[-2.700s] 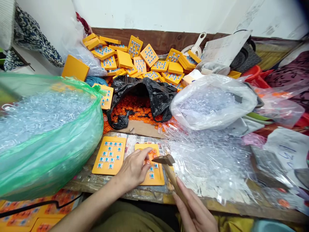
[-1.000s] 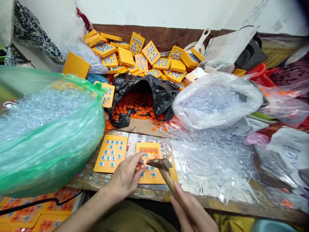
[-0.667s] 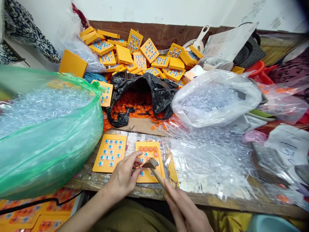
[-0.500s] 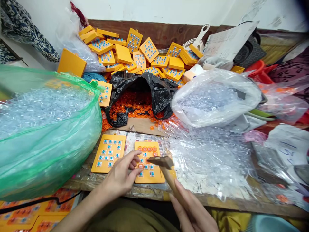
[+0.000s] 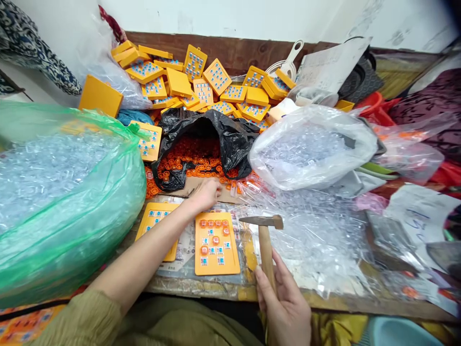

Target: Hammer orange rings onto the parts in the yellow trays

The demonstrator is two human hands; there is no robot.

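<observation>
My right hand (image 5: 286, 300) is wrapped round the wooden handle of a hammer (image 5: 267, 240), its metal head held up over the right side of the workbench. Beyond the near yellow board my left hand (image 5: 208, 192) reaches to the cardboard by the orange ring-shaped caps (image 5: 207, 169). Its fingers are bent together, and whatever they pinch is hidden. Flat between my arms lies the yellow board (image 5: 230, 262), with orange caps along its top row and on a few lower spots; other spots show bare blue pieces. A second yellow board (image 5: 153, 207) is partly covered by my left forearm.
A black bag (image 5: 236, 144) spills the orange caps. A green bag (image 5: 118, 192) at left and a white bag (image 5: 262, 168) at right hold clear plastic pieces. More clear plastic pieces (image 5: 306, 240) cover the bench's right side. Yellow boards (image 5: 179, 82) are heaped at the back.
My left hand has left the near board and moved forward to the orange caps. The hammer has lifted off the board and shifted right, its head now level. An orange cap shows mid-board.
</observation>
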